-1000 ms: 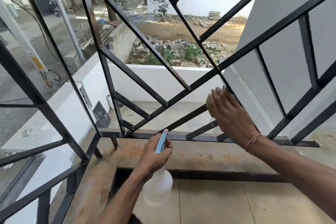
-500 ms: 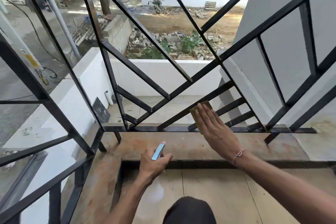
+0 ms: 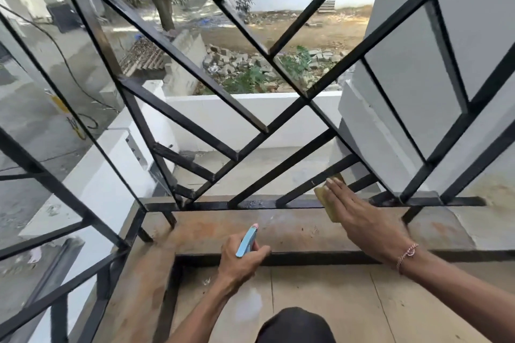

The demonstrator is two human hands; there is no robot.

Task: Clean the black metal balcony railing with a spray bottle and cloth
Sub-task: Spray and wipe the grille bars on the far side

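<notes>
At railing (image 3: 281, 205) base | right hand (image 3: 370, 220) flat, pressing cloth (image 3: 324, 198), having slid down from upper diagonal | left hand (image 3: 239, 259) gripping spray bottle (image 3: 246, 239) | nearing lowest bars.

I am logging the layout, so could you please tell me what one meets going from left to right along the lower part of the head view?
The left hand gripping the blue-triggered spray bottle, then the yellowish cloth, then the right hand pressing that cloth against the black metal railing, then the pink beaded bracelet.
</notes>
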